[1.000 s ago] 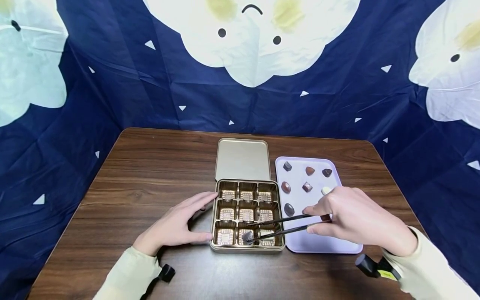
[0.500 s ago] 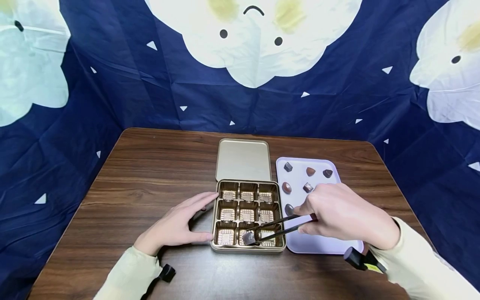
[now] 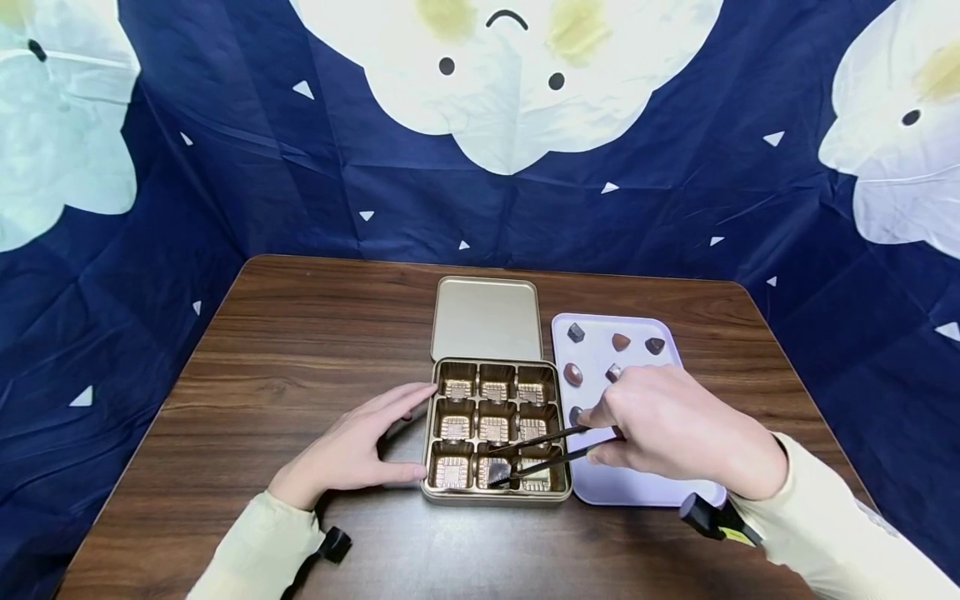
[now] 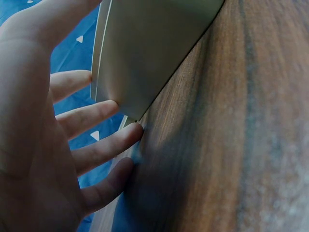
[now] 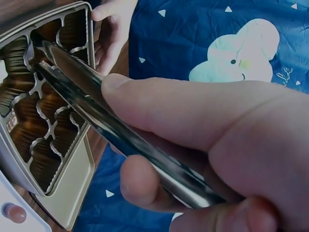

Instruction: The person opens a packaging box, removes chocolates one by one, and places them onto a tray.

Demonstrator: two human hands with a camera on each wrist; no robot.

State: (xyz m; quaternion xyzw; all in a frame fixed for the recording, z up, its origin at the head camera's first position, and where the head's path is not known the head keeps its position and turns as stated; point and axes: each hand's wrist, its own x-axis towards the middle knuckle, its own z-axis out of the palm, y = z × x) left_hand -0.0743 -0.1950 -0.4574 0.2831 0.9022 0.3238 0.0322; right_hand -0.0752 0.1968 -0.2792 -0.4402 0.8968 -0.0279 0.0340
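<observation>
My right hand [image 3: 667,425] grips black tongs [image 3: 551,460] between thumb and fingers, seen close up in the right wrist view. The tongs reach over the front right of a gold tin [image 3: 495,500] with a compartment insert. Their two tips stand apart over the front middle compartment, where a dark chocolate [image 3: 499,472] lies beside the nearer tip. A pale chocolate [image 3: 537,469] in the front right compartment is partly covered by the tongs. My left hand [image 3: 352,454] has its fingers stretched out, with thumb and fingertips at the tin's left side.
Behind the tin lies its gold lid [image 3: 486,319]. To the right is a lilac tray [image 3: 637,492] with several chocolates, including a brown oval one [image 3: 573,374]; my right hand hides part of it. Blue cloth [image 3: 420,200] hangs behind the wooden table [image 3: 315,333].
My right hand has moved left and slightly down with the tongs, covering more of the tray's chocolates. The dark chocolate stays in the front middle compartment. My left hand has not moved.
</observation>
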